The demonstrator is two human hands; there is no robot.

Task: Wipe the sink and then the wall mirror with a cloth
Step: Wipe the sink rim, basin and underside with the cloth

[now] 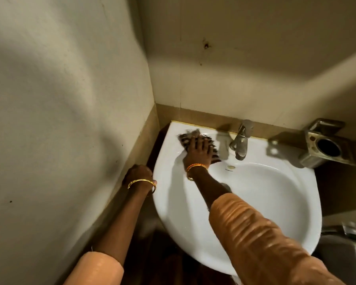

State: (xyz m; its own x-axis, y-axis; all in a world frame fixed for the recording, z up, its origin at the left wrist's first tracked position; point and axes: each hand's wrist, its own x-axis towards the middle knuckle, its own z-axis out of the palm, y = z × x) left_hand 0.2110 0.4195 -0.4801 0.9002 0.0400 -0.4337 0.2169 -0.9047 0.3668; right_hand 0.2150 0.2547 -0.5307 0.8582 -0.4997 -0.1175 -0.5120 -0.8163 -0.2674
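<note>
A white ceramic sink point(261, 202) hangs in the corner below me. My right hand point(198, 154) lies flat on a dark patterned cloth point(188, 135), pressing it onto the sink's back left ledge, left of the tap. My left hand point(139, 173) is curled around the sink's left rim, near the side wall. Both wrists carry gold bangles. No mirror is in view.
A metal tap point(241, 140) stands at the middle of the sink's back edge. A metal holder point(327, 148) with a round cup hole is fixed to the wall at the right. Beige walls close in on the left and behind. A white fixture shows at the bottom right.
</note>
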